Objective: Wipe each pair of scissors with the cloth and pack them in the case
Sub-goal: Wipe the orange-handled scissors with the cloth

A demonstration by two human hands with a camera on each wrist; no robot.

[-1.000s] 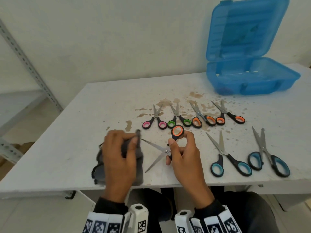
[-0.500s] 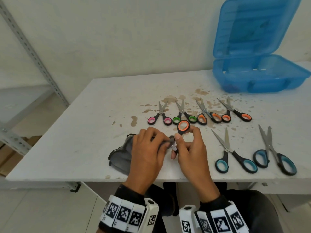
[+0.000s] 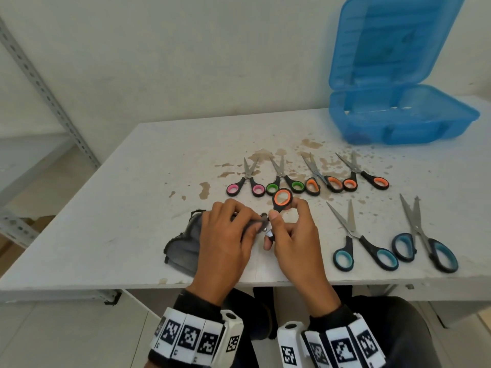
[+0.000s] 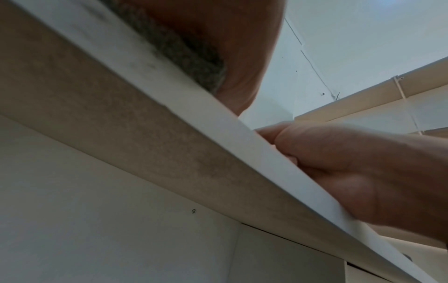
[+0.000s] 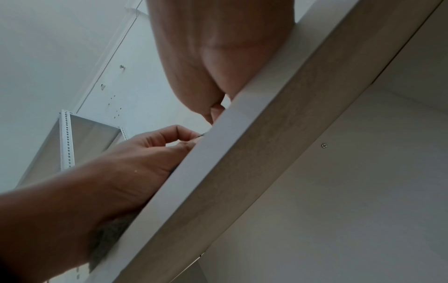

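Wiping is under way: the right hand (image 3: 293,235) pinches the orange-handled scissors (image 3: 282,199) by their handles near the table's (image 3: 119,221) front edge. Light, rigid, sharp-bladed, they appear best gripped there. The left hand (image 3: 225,241), just beside, pinches the soft cloth (image 3: 183,247) round the blades.

soft, even daylight and faint shadows in the head view; wide-angle bending curves the white tabletop (image 3: 127,208) at the edges. both wrist views are dimmer, with close skin blurred.
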